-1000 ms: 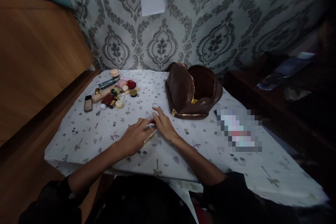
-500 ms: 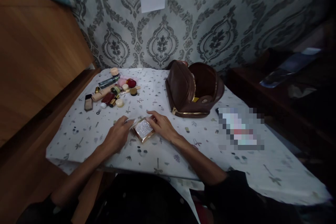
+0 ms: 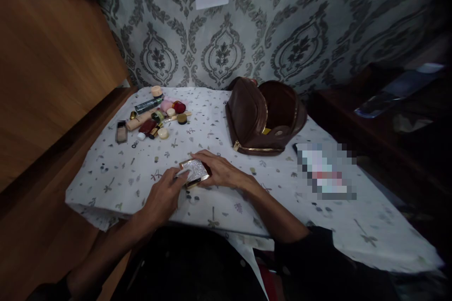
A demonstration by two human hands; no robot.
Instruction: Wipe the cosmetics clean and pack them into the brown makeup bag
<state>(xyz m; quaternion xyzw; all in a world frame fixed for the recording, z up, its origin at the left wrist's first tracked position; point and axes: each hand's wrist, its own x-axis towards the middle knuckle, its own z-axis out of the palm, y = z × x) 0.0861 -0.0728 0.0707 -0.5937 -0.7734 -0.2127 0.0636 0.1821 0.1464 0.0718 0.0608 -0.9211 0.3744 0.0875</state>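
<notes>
A square compact case (image 3: 198,168) with a silver glitter lid and gold edges is held just over the tabletop, near the front edge. My right hand (image 3: 219,171) grips it from the right, fingers along its far side. My left hand (image 3: 163,196) has its fingers pinched on a small white piece (image 3: 183,172), which looks like a tissue or wipe, pressed against the case's left part. The white piece is mostly hidden by the fingers.
A brown zippered bag (image 3: 247,113) stands open behind my right hand. Cosmetics lie at the back left, among them a cream jar (image 3: 163,133) and a dark red tube (image 3: 147,127). A blurred-out phone-like object (image 3: 323,171) lies right. Patterned cloth (image 3: 134,188) covers the table.
My left hand has moved slightly toward me, bringing the white piece from the case's far left edge onto its lid. My right hand now wraps farther around the case, which has turned slightly.
</notes>
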